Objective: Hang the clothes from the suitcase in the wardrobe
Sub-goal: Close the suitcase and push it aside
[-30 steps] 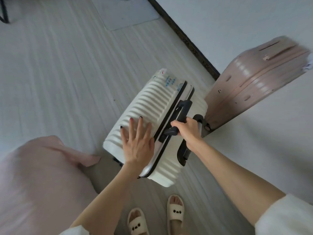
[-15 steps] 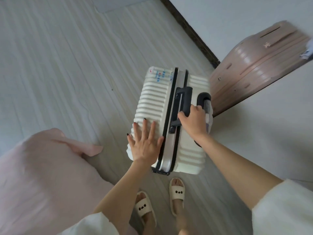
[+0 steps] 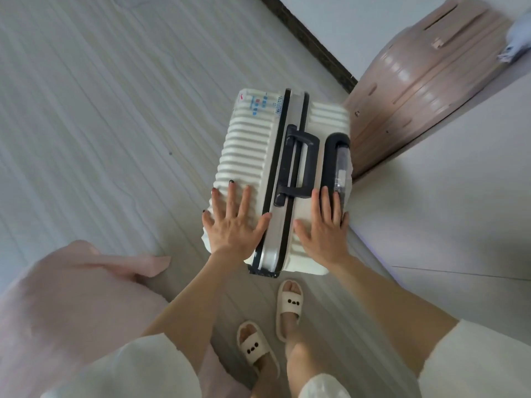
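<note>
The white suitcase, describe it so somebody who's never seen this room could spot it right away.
Find the dark baseboard where the pale wood floor meets the wall. Just in front stands the white suitcase, both the left hand and right hand flat on it. Unlike the pink suitcase behind it, it is ribbed white with a black carry handle and a blue sticker.

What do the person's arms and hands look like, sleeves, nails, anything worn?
Both forearms are bare, with loose white sleeves starting near the elbows. The left hand has dark painted nails. The right hand shows no rings or watch; its nails are hard to make out.
</note>
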